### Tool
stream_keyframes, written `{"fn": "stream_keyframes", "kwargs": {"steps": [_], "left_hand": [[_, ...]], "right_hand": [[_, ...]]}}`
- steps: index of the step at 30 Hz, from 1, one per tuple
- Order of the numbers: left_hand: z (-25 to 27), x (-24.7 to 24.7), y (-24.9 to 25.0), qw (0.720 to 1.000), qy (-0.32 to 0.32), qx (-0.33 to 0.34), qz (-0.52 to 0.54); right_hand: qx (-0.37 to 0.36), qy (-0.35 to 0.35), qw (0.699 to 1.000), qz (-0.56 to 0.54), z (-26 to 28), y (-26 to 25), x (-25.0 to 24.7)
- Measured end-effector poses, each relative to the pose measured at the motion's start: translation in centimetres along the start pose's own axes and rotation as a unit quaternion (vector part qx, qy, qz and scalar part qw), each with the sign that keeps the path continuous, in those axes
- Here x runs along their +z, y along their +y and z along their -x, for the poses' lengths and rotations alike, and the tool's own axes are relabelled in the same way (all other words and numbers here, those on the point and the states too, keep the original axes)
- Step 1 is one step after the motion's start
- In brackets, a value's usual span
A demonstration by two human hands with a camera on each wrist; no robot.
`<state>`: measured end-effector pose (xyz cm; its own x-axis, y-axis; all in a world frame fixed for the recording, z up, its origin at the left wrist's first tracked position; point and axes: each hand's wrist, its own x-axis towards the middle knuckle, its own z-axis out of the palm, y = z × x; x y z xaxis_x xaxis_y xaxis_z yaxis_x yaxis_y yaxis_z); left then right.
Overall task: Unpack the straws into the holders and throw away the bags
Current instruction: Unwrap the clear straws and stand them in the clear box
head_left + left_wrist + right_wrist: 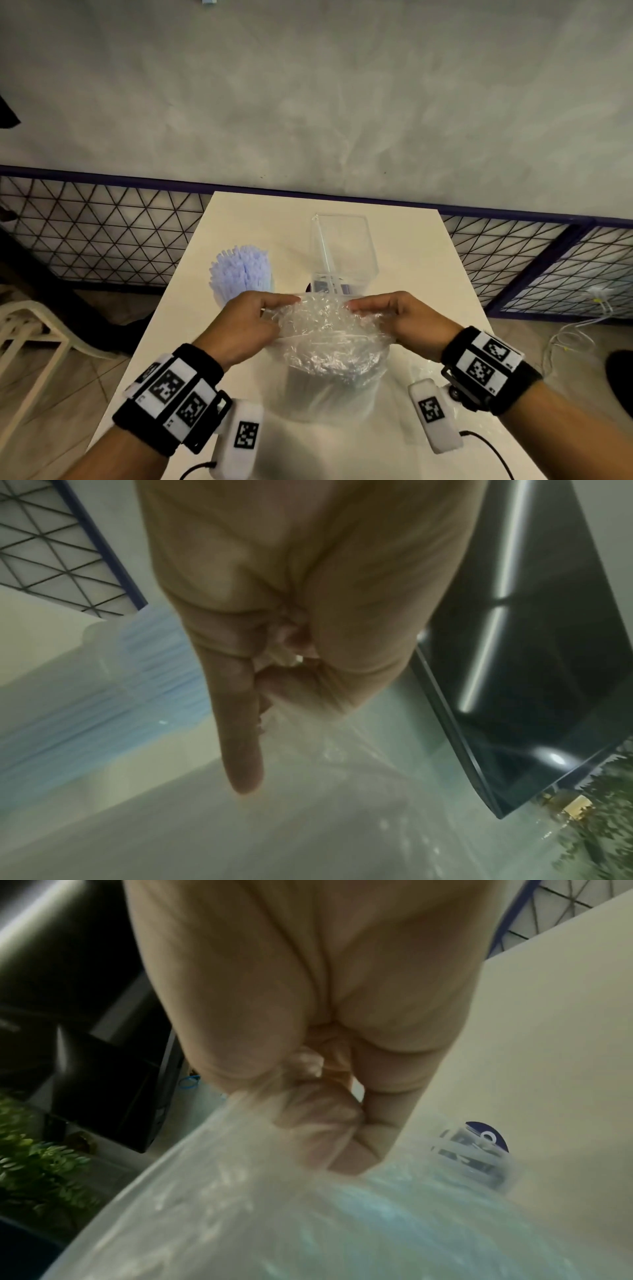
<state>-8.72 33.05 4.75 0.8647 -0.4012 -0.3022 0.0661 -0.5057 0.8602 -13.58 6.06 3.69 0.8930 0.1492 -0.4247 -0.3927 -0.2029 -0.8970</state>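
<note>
Wristbands [171, 394] with black-and-white markers sit on both forearms at the near edge of the head view. Left hand [251, 325] pinches the top edge of the clear plastic bag [329, 346] between thumb and curled fingers; in the left wrist view the hand [291, 601] shows one finger [240, 737] extended down along the film, the rest curled in. Right hand [400, 317] pinches the same edge from the opposite side; right wrist view shows the hand [308, 1015] with fingers [318, 1123] curled onto the crinkled film.

Bag stands upright on the white table [428, 260], near its front-centre, between the two hands; straws inside it are only dimly visible through the plastic.

Behind the left hand: a holder filled with pale blue straws [241, 270], upright. Behind the bag: a clear square holder [342, 250], with what looks like a single straw leaning inside. Black wire-mesh panel [102, 233] runs behind the table.
</note>
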Motion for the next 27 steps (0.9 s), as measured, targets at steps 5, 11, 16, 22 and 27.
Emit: {"fn": "stream_keyframes", "kwargs": {"steps": [5,11,16,22,27], "left_hand": [[-0.7,-0.1,0.0,0.999,0.003,0.022,0.026],[-1.3,0.3,-0.7,0.992,-0.036,0.016,0.116],[-1.8,0.7,-2.0,0.987,-0.068,0.017,0.147],[-1.9,1.9,-3.4,0.974,-0.039,0.023,0.220],[-2.0,3.0,-4.7,0.972,-0.015,0.034,0.233]], "right_hand": [[-0.042,-0.044,0.998,0.002,0.0,-0.3,-0.4],[-0.052,-0.115,0.992,0.008,0.4,-1.2,-0.2],[-0.036,-0.066,0.997,-0.004,-0.8,0.6,-0.3],[0.010,-0.022,1.000,-0.019,-1.4,2.6,-0.5],[0.016,-0.027,0.998,-0.050,-1.8,3.0,-0.1]]}}
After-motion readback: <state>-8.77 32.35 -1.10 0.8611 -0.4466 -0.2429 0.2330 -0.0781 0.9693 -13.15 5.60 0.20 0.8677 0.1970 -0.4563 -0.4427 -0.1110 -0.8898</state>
